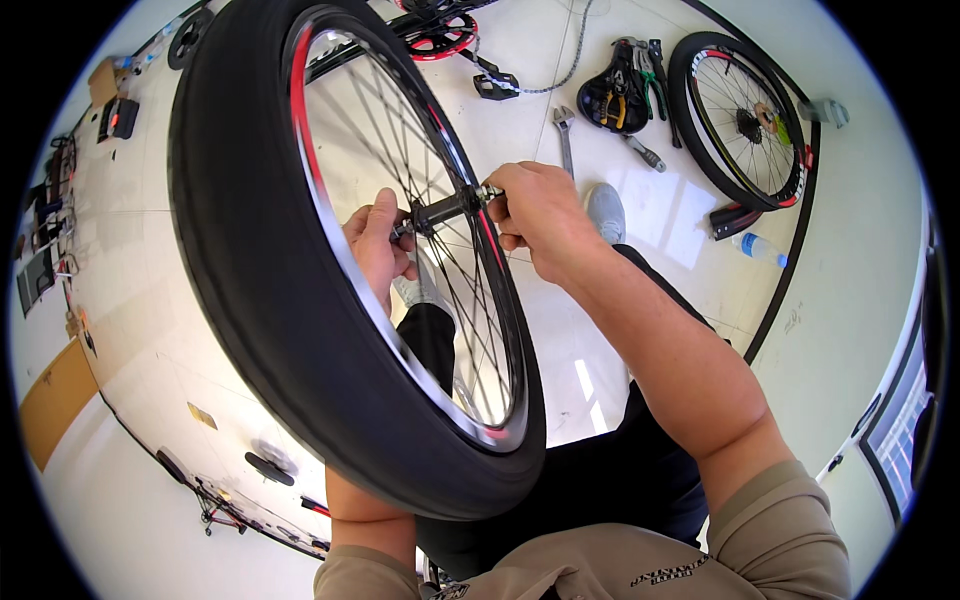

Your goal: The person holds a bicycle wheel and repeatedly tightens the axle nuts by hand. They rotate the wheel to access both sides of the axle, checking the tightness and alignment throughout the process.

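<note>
A bicycle wheel with a thick black tyre (235, 230) and a silver and red rim stands upright in front of me, held off the floor by its axle. Its black hub (440, 211) lies between my two hands. My left hand (374, 250) is seen through the spokes, fingers curled around the left axle end, thumb pointing up. At the opposite end, my right hand (538, 212) grips the axle beside a silver nut. The tyre hides most of my left forearm.
On the floor ahead lie an adjustable wrench (565, 135), a black saddle-shaped thing (600, 103) with tools on it, green-handled pliers (655, 85) and a chain (570, 75) near a pedal (496, 86). At right are another wheel (690, 110) and a water bottle (762, 249).
</note>
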Demonstrator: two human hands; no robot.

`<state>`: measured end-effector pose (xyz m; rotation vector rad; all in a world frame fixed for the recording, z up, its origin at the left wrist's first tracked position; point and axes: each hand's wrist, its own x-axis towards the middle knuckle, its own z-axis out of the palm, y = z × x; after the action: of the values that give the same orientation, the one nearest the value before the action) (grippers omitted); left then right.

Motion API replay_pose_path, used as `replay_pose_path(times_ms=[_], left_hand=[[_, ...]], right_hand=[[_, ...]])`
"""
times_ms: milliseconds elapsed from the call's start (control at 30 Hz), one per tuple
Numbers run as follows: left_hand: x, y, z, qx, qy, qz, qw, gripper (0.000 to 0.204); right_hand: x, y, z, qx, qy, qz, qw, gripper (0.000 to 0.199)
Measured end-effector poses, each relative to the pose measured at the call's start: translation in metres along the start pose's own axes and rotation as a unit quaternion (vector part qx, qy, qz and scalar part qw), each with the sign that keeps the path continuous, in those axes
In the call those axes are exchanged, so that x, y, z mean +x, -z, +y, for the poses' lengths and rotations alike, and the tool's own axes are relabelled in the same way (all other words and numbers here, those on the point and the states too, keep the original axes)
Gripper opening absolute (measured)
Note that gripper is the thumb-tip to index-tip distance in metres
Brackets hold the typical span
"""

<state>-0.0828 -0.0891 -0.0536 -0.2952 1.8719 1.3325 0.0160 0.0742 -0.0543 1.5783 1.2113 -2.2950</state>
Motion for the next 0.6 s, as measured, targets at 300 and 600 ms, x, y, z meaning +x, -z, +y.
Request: replay_pose_path(times_ms=[300, 600], left_hand=[[0.004, 0.013, -0.004, -0.057, -0.019, -0.068, 0.996, 0.014], [0.002, 0.017, -0.007, -0.089, -0.074, -0.079, 0.990, 0.016]], right_hand=[[-0.008, -0.002, -0.011, -0.015, 0.009, -0.005, 1.000, 0.017], [-0.006, 0.004, -0.012, 0.069, 0.010, -0.053, 0.996, 0.027]])
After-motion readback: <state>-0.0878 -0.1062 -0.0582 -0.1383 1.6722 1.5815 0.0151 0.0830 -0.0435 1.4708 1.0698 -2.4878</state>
